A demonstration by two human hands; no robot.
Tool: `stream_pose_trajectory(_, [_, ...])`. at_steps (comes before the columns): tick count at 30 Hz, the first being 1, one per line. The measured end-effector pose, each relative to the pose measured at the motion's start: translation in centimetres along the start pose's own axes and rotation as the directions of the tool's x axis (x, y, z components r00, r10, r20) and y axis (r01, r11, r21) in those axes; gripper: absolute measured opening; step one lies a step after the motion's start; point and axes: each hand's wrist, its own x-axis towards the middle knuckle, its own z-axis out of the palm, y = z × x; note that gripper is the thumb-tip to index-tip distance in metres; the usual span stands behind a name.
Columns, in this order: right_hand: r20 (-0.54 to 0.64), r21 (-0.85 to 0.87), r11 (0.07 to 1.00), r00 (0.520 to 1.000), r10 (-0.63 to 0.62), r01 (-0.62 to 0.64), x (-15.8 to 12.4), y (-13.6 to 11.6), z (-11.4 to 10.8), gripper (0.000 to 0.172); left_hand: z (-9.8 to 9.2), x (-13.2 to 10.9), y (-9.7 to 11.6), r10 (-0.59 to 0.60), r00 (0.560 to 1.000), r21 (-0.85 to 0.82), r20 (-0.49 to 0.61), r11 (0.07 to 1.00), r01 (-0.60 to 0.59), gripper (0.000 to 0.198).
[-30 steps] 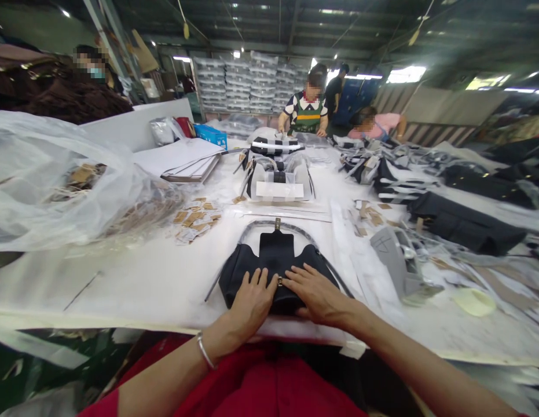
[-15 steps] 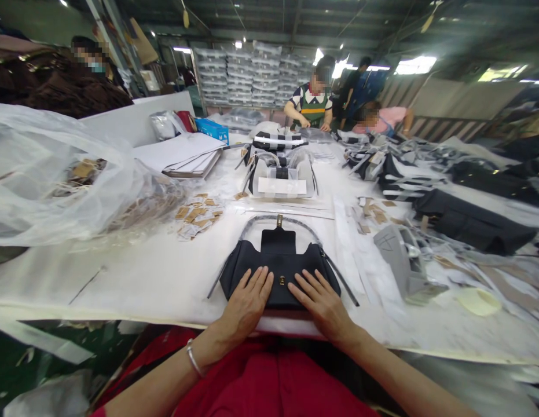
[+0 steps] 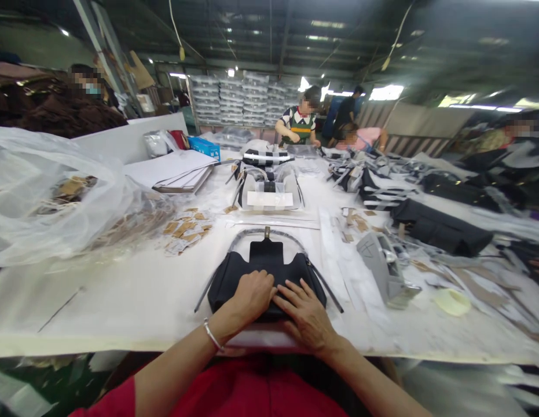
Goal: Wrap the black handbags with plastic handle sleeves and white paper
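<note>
A black handbag (image 3: pixel 228 275) lies on the white table before me, its flap (image 3: pixel 266 255) folded back away from me and its wrapped handle arched behind. My left hand (image 3: pixel 255 294) rests on the middle of the bag with its fingers curled closed. It covers the spot of the gold clasp, and what the fingertips grip, if anything, is hidden. Beside it, my right hand (image 3: pixel 304 313) lies on the bag's right half, fingers stretched and spread, fingertips close to the left hand.
Behind the bag stands another wrapped bag with a white card (image 3: pixel 270 199). Brown tags (image 3: pixel 186 229) and a clear plastic sack (image 3: pixel 56 197) are to the left. A grey tape dispenser (image 3: pixel 379 266) and a black bag (image 3: pixel 440 226) are to the right. Co-workers are across the table.
My left hand has gone from lying flat to curled, moving right over the clasp. My right hand has shifted slightly towards it, still spread. The view has turned a little to the right.
</note>
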Motion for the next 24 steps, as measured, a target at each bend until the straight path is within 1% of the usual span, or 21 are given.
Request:
stream_pose_trajectory(3, [0.009, 0.026, 0.999, 1.000, 0.028, -0.028, 0.0, -0.2, 0.2, 0.067, -0.7, 0.8, 0.0, 0.054, 0.998, 0.062, 0.025, 0.997, -0.056, 0.028])
stream_pose_trajectory(7, [0.034, 0.056, 0.997, 0.998, 0.046, -0.047, 0.1, -0.3, 0.1, 0.066, -1.3, 1.7, -0.3, 0.165, 0.982, 0.111, 0.097, 0.978, -0.175, 0.025])
stream_pose_trajectory(10, [0.038, 0.060, 0.998, 0.999, 0.029, -0.031, 0.1, -0.2, 0.2, 0.066, -1.4, 2.2, 0.3, 0.167, 0.976, 0.135, 0.143, 0.973, -0.186, 0.022])
stream_pose_trajectory(13, [0.009, 0.040, 0.999, 1.000, 0.013, -0.014, 0.1, -0.1, 0.5, 0.064, -1.4, 2.3, 1.1, 0.111, 0.985, 0.156, 0.130, 0.979, -0.131, 0.022])
stream_pose_trajectory(18, [-0.025, -0.007, 1.000, 1.000, 0.005, -0.005, 0.0, 0.0, 1.0, 0.066, -1.4, 2.1, 1.8, -0.014, 0.997, 0.144, 0.077, 0.990, 0.003, 0.025])
stream_pose_trajectory(24, [-0.064, -0.042, 0.999, 0.998, 0.012, -0.015, -0.2, -0.3, 1.1, 0.060, -0.5, 1.2, 2.6, -0.185, 0.982, 0.077, 0.029, 0.980, 0.183, 0.032])
